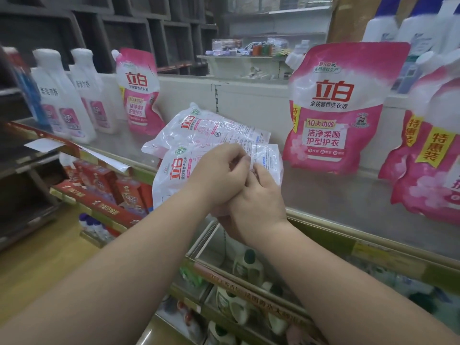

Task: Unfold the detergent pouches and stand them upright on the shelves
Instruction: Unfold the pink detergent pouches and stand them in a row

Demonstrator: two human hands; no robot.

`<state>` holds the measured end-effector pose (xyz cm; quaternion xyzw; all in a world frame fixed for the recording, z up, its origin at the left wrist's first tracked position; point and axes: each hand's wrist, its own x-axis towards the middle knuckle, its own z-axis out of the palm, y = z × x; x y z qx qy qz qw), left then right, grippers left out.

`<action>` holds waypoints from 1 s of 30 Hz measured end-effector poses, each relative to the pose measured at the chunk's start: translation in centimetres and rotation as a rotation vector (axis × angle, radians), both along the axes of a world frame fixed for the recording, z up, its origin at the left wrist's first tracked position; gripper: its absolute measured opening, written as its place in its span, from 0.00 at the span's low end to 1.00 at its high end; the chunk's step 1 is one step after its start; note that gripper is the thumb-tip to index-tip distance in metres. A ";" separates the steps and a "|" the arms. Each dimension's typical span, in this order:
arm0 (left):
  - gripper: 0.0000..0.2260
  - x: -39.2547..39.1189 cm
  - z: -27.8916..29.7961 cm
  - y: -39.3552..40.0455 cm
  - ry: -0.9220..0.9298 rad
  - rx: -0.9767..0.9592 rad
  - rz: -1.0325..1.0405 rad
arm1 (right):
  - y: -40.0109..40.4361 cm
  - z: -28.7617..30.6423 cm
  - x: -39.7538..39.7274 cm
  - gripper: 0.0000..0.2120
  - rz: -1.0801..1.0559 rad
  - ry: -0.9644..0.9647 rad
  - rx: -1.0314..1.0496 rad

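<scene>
Two folded white-and-pink detergent pouches are held together in front of the shelf. The nearer folded pouch (174, 170) is gripped by my left hand (219, 175) from above, fingers curled over its edge. My right hand (258, 200) pinches the same pouch at its right fold from below. The second folded pouch (211, 128) lies behind it, tilted. Three unfolded pink pouches stand upright on the shelf (336, 195): one at the left (139, 93), one at the right (336, 108) and one at the far right edge (430, 150).
White detergent bottles (62, 100) stand left on the shelf. Lower shelves hold red boxes (104, 180) and green-capped bottles (249, 267). More white bottles (410, 28) sit at the upper right. Dark cubby shelving (149, 28) fills the background.
</scene>
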<state>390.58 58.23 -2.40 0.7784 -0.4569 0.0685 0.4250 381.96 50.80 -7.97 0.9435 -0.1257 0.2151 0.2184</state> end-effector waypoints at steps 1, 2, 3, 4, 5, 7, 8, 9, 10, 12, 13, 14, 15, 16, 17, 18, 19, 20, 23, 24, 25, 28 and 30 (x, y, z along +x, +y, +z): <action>0.07 0.0 0.0 0.0 -0.001 0.000 0.003 | 0.0 0.0 0.0 0.32 0.000 -0.001 0.000; 0.08 -0.1 -0.1 0.0 -0.002 -0.004 0.003 | 0.0 0.1 -0.1 0.32 0.002 -0.002 -0.003; 0.08 -0.2 -0.2 0.0 -0.005 -0.011 0.000 | 0.0 0.0 -0.1 0.31 0.010 -0.001 -0.005; 0.09 -0.3 -0.3 0.1 -0.012 -0.018 -0.006 | 0.0 0.0 -0.1 0.30 0.021 -0.001 -0.005; 0.10 -0.4 -0.3 0.1 -0.021 -0.020 -0.013 | 0.0 -0.1 -0.1 0.29 0.028 -0.002 -0.003; 0.10 -0.4 -0.4 0.4 -0.028 -0.014 -0.029 | 0.1 0.1 -0.1 0.30 0.026 -0.001 0.004; 0.09 -0.4 -0.4 0.7 -0.026 -0.011 -0.044 | 0.2 0.2 -0.2 0.31 0.011 0.002 0.004; 0.08 -0.4 -0.4 1.1 -0.023 -0.006 -0.059 | 0.4 0.4 -0.2 0.31 -0.003 0.004 0.003; 0.07 -0.2 -0.6 1.3 -0.016 0.003 -0.077 | 0.6 0.6 -0.3 0.32 -0.016 0.010 0.005; 0.07 0.1 -1.0 1.9 -0.014 0.014 -0.116 | 1.0 0.9 -0.5 0.33 -0.040 0.034 0.016; 0.08 0.3 -1.4 2.1 -0.022 0.016 -0.134 | 1.1 1.0 -0.6 0.33 -0.057 0.043 0.025; 0.09 0.5 -1.7 2.4 -0.039 0.017 -0.151 | 1.3 1.2 -0.6 0.33 -0.075 0.053 0.027; 0.10 0.8 -2.2 2.6 -0.066 0.022 -0.169 | 1.6 1.3 -0.7 0.33 -0.084 0.063 0.024; 0.12 0.8 -2.5 2.8 -0.096 0.026 -0.188 | 1.8 1.4 -0.7 0.32 -0.086 0.073 0.024; 0.12 0.9 -2.7 3.0 -0.114 0.032 -0.205 | 2.0 1.4 -0.8 0.31 -0.083 0.070 0.026; 0.13 1.0 -2.9 3.1 -0.128 0.038 -0.228 | 2.1 1.5 -0.9 0.32 -0.083 0.074 0.024; 0.12 1.1 -3.2 3.3 -0.141 0.046 -0.256 | 2.5 1.4 -1.0 0.33 -0.102 0.082 0.023; 0.12 1.1 -3.3 3.5 -0.160 0.049 -0.267 | 2.7 1.6 -1.1 0.34 -0.130 0.082 0.023; 0.13 1.5 -3.6 4.3 -0.193 0.029 -0.283 | 3.7 2.0 -0.9 0.36 -0.215 0.123 0.050; 0.14 1.7 -3.9 4.9 -0.196 0.013 -0.274 | 4.3 2.0 -0.6 0.37 -0.257 0.144 0.069; 0.16 1.9 -4.5 5.5 -0.197 0.001 -0.251 | 5.0 1.7 -0.3 0.39 -0.298 0.155 0.081; 0.20 2.2 -6.1 7.0 -0.237 0.028 -0.148 | 6.9 -0.1 0.6 0.42 -0.406 0.139 0.083; 0.22 2.5 -6.8 7.4 -0.256 0.034 -0.128 | 7.9 -1.1 1.1 0.43 -0.492 0.128 0.076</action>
